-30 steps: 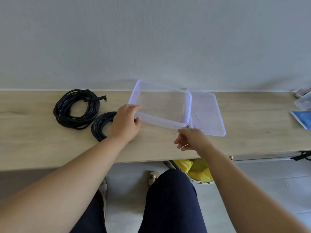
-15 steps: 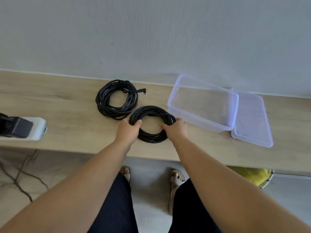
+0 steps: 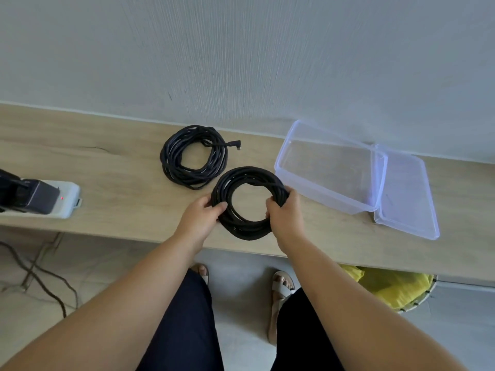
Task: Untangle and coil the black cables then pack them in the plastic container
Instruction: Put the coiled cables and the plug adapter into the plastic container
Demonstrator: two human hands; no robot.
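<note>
Now round black cable coil (image 3: 249, 180) between left hand (image 3: 202, 219) and right hand (image 3: 285, 216).

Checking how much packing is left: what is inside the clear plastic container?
Nothing: the plastic container is empty, the table showing through its clear bottom. Nothing covers its inside. The far coil lies outside; left hand and right hand grip the near coil.

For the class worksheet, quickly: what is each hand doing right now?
Left hand: closed, gripping the left side of the near cable coil.
Right hand: closed, gripping the right side of the same coil.
</note>
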